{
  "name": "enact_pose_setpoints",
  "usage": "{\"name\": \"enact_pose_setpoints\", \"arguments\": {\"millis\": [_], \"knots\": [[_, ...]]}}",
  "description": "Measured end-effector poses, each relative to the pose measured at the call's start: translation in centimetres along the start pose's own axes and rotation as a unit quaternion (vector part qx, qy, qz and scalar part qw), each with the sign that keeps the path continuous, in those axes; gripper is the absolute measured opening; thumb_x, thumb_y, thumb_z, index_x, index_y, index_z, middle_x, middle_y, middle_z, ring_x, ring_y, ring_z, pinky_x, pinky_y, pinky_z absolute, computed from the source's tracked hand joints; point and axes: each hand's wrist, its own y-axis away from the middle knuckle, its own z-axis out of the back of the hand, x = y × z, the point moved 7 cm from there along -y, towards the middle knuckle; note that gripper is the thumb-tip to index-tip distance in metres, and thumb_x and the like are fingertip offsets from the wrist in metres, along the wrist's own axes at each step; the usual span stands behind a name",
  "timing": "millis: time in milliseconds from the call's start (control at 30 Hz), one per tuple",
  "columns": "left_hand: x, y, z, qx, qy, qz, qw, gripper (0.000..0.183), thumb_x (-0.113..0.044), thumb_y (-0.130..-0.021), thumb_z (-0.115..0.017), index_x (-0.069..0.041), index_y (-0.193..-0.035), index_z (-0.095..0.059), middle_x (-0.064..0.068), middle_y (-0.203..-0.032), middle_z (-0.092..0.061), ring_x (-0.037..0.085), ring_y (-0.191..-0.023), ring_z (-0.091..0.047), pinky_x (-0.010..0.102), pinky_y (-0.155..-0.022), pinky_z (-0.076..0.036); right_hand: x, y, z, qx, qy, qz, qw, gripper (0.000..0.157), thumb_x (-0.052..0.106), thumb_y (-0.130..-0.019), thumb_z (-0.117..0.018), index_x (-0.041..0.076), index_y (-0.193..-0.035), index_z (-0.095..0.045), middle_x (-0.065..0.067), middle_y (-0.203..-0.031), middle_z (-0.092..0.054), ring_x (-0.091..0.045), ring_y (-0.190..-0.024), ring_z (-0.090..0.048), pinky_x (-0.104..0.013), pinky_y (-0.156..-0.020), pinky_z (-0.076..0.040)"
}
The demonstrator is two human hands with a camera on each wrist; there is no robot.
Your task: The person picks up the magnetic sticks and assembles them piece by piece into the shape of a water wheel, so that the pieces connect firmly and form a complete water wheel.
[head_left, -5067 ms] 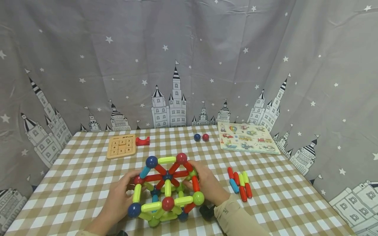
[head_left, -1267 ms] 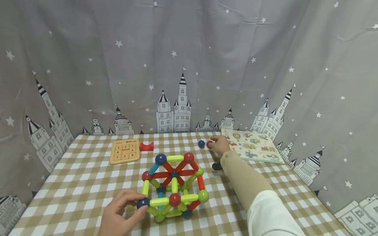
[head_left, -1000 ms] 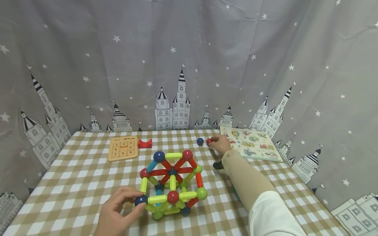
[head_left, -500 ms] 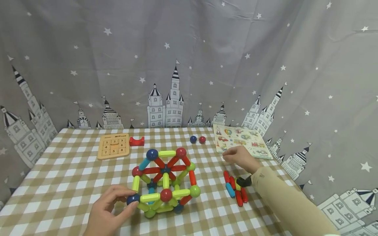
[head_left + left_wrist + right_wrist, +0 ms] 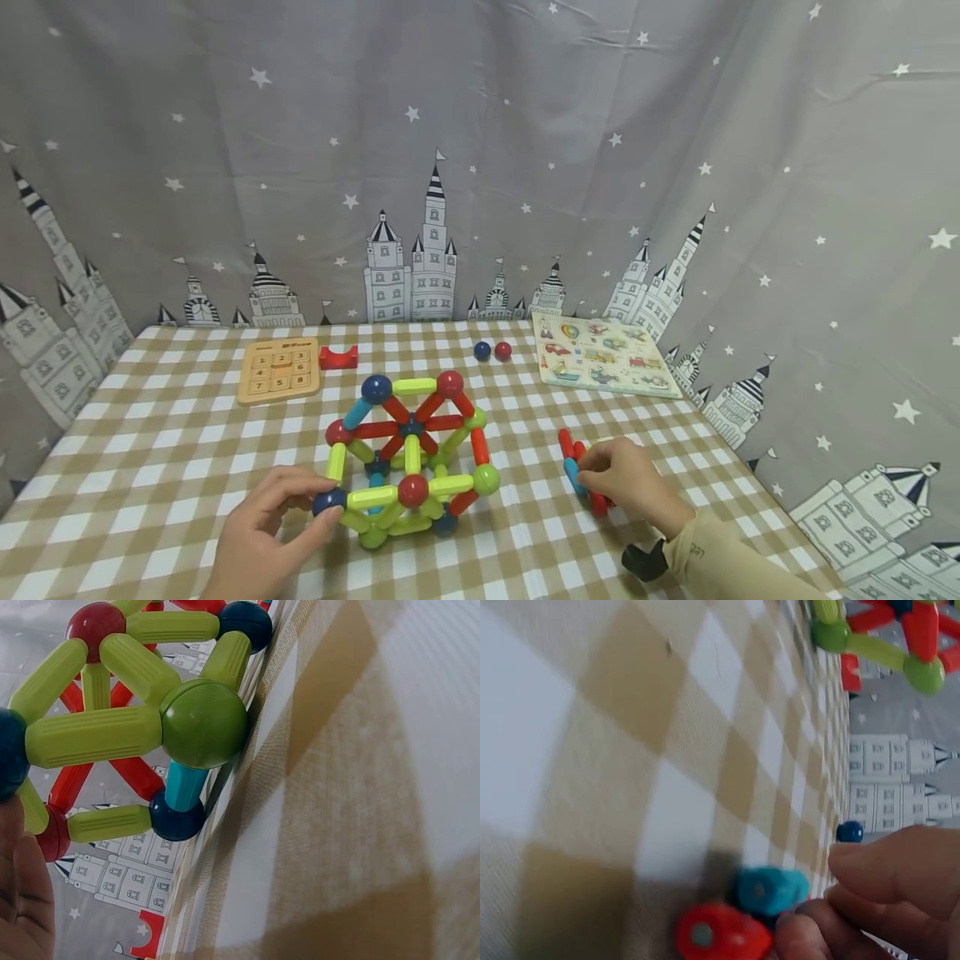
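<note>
A framework of magnetic rods and balls (image 5: 412, 492) in green, red and blue stands on the checked cloth. My left hand (image 5: 266, 529) pinches the dark blue ball (image 5: 328, 502) at its near left corner between thumb and fingers. Over a small group of loose rods at the right hovers my right hand (image 5: 630, 485), its fingertips beside a light blue rod (image 5: 573, 477). In the right wrist view a gap shows between thumb and fingers, and the light blue rod (image 5: 771, 890) lies next to a red rod (image 5: 724, 931). Several rods are partly hidden beneath that hand.
At the back lie a dark blue ball (image 5: 482, 351) and a red ball (image 5: 503, 351). A wooden number puzzle (image 5: 280, 372) and a red arched block (image 5: 339, 358) are at the back left. A picture board (image 5: 603, 354) lies back right, before the grey curtain (image 5: 480, 100).
Both hands held the framework at first. My right hand then went to the red ball at the back, left it there, and came back toward the loose rods. My left hand stays on the corner ball.
</note>
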Motion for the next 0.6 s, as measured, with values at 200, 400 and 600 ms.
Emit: {"name": "enact_pose_setpoints", "arguments": {"millis": [200,400,600], "knots": [[-0.3,0.0,0.1,-0.003,0.001,-0.007,1.0,0.028,0.0,-0.084,-0.083,-0.014,-0.106,-0.073,-0.001,-0.106,-0.065,0.01,-0.092,-0.062,0.018,-0.077,-0.056,2.0,1.0,-1.6,-0.063,0.122,0.097,0.986,0.01,0.005,-0.081,-0.085,0.008,-0.085,-0.076,0.004,-0.081,-0.068,-0.006,-0.073,-0.057,-0.022,-0.064,-0.05],[-0.1,-0.1,0.1,0.005,0.001,-0.014,0.9999,0.029,0.002,-0.084,-0.082,-0.014,-0.106,-0.071,-0.005,-0.107,-0.065,0.01,-0.093,-0.063,0.019,-0.077,-0.057,3.2,1.1,-2.7,-0.093,0.177,0.157,0.967,0.016,0.002,-0.078,-0.087,0.006,-0.086,-0.074,0.003,-0.078,-0.061,-0.005,-0.067,-0.044,-0.02,-0.058,-0.041],[-0.1,-0.1,0.1,0.006,0.006,-0.021,0.9998,0.03,0.004,-0.084,-0.082,-0.013,-0.106,-0.071,-0.004,-0.107,-0.064,0.01,-0.093,-0.062,0.019,-0.077,-0.056,2.6,0.8,-2.7,-0.077,0.134,0.137,0.978,0.017,-0.004,-0.079,-0.081,0.006,-0.092,-0.077,0.002,-0.083,-0.066,-0.005,-0.069,-0.05,-0.02,-0.061,-0.046]]}}
